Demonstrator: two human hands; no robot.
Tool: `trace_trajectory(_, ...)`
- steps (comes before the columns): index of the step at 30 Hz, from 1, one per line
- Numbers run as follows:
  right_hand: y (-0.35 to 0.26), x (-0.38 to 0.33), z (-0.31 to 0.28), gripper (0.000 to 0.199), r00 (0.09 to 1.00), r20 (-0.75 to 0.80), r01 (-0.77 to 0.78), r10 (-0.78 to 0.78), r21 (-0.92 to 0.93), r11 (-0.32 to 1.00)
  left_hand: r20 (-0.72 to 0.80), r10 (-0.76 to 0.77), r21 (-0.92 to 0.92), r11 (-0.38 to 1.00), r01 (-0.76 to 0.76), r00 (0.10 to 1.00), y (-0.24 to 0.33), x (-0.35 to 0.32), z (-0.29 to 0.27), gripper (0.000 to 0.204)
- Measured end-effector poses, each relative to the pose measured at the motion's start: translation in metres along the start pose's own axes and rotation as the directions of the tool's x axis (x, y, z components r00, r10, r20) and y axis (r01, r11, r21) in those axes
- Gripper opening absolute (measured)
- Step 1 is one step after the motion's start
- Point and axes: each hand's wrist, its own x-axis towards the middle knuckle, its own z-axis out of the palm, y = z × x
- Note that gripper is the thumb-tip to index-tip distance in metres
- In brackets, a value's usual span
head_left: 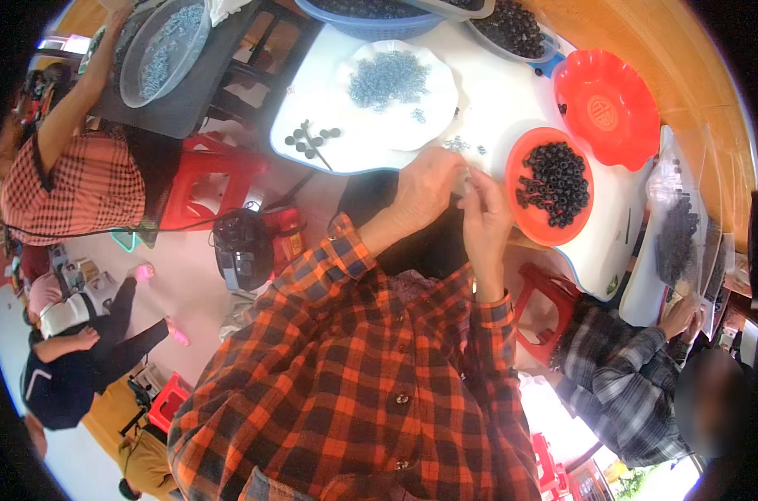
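My left hand and my right hand meet at the near edge of the white table, fingertips pinched together on something small that I cannot make out. Both sleeves are orange plaid. Just right of my hands stands an orange bowl of black rings. A white plate of small grey metal parts lies beyond my hands. A few loose metal parts are scattered between plate and hands. Several assembled black rings lie at the table's left.
An empty red scalloped dish sits far right, a blue basket and tray of black parts behind. A bag of black rings lies beside a person in grey plaid. Another person works left; red stools stand below.
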Motion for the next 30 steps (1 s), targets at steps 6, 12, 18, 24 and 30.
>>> trace_trajectory(6,0.010,0.005,0.007,0.018,1.000,-0.011,0.019,-0.018,0.022,1.000,-0.013,0.050,0.017,0.999,-0.050,0.999,-0.003,-0.001,0.001,0.015)
trace_trajectory(12,0.009,0.003,0.007,0.016,0.999,-0.043,-0.015,0.013,-0.028,0.999,0.019,0.027,-0.005,1.000,-0.027,0.999,-0.005,-0.001,-0.002,0.017)
trace_trajectory(18,0.004,0.002,0.005,0.023,0.999,-0.036,-0.014,0.012,-0.058,0.998,0.046,-0.053,-0.109,0.992,0.058,0.998,0.000,0.001,-0.007,0.018)
trace_trajectory(24,0.005,0.004,0.006,0.020,0.999,-0.041,0.000,0.000,-0.021,1.000,0.028,-0.003,-0.083,0.997,0.005,1.000,-0.002,0.004,-0.010,0.017)
trace_trajectory(30,0.007,0.003,0.004,0.015,0.998,-0.062,-0.007,0.006,-0.019,1.000,0.027,-0.074,-0.131,0.988,0.077,0.997,0.001,0.001,-0.021,0.014)
